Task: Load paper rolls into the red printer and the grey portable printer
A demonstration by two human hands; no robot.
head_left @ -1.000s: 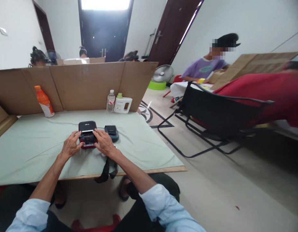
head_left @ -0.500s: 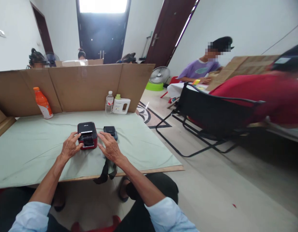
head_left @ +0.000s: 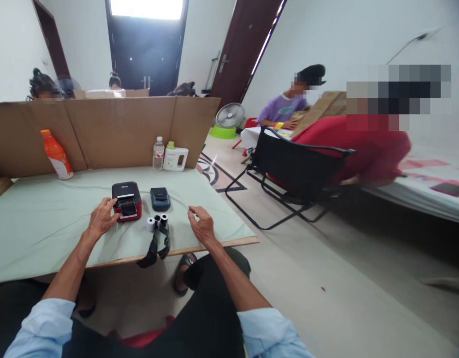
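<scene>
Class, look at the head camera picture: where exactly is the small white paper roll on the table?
The white paper roll lies on the green table cover, just right of the red printer and beside two dark rolls.

Left hand: the left hand [head_left: 102,219] rests against the red-and-black printer [head_left: 126,201], fingers touching its left side.
Right hand: the right hand [head_left: 201,226] hovers open over the tabletop [head_left: 46,219], holding nothing.
Between the hands: small paper rolls [head_left: 156,222], black strap [head_left: 155,246].
Beside printer: dark blue device [head_left: 160,198].
</scene>
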